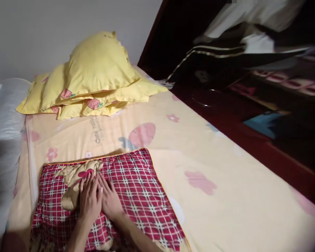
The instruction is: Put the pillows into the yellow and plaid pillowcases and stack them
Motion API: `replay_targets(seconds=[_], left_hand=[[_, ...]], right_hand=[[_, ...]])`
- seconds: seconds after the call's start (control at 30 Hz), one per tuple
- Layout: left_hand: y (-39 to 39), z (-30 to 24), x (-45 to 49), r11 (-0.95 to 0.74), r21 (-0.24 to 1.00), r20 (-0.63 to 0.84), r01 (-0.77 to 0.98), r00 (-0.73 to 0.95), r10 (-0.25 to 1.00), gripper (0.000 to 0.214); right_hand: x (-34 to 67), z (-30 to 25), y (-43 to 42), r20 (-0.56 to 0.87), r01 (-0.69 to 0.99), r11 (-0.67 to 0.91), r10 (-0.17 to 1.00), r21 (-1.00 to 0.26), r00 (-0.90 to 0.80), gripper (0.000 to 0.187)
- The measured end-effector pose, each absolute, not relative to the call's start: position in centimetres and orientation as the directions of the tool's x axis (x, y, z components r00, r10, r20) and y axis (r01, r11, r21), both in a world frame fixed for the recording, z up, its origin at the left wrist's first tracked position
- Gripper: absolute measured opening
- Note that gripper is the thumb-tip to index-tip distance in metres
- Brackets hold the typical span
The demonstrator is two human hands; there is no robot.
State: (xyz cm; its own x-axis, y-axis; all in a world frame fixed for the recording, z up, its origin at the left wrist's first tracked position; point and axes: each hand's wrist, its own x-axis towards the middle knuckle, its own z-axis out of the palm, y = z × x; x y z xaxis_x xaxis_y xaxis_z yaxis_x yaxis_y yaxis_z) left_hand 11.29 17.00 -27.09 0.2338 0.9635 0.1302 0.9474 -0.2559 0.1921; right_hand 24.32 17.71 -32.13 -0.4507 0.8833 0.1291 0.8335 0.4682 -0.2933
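A red plaid cushion or folded quilt with yellow piping lies flat on the bed, nearest to me. Tan fabric with a dark pink shape on it shows at its upper left; whether it is printed or sewn on I cannot tell. My left hand rests palm down over this tan part, fingers stretched forward. Right beside it, my right hand lies on the plaid cloth, also with fingers extended. Both hands touch each other along their inner sides. The near edge of the plaid piece runs out of view.
Yellow pillows with carrot prints are stacked at the bed's far end. A peach patterned sheet covers the bed. Something grey-white and padded lies along the left side. Dark shelving with clothes and shoes stands on the right, blurred.
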Motion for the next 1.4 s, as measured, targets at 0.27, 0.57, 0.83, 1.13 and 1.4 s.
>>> replay_targets(seconds=[0.27,0.57,0.83,1.13,1.4], left_hand=[[13.0,-32.6,3.2,0.032,0.141,0.162,0.989,-0.055,0.985,0.061],[22.3,-28.3,7.0,-0.129,0.384,0.065,0.914,0.112,0.992,0.043],[23.7,-29.8,-5.2,-0.02,0.156,0.029,0.988,0.016,0.999,0.051],[16.5,-28.5,4.2,0.053,0.124,0.135,0.991,-0.07,0.988,0.06],[12.5,-29.9,7.7,0.022,0.204,0.274,0.979,-0.079,0.958,0.057]], right_hand=[[38.9,-35.0,17.4,0.112,0.927,0.311,0.949,-0.21,-0.293,0.058],[25.1,-27.9,23.1,0.118,0.738,0.493,0.858,-0.462,-0.5,0.049],[38.4,-34.1,29.2,-0.186,0.911,0.106,0.963,-0.397,-0.193,0.053],[31.3,-30.5,17.2,0.094,0.917,0.144,0.989,-0.372,-0.117,0.058],[27.4,-33.0,13.4,0.236,0.928,0.198,0.964,-0.316,-0.125,0.055]])
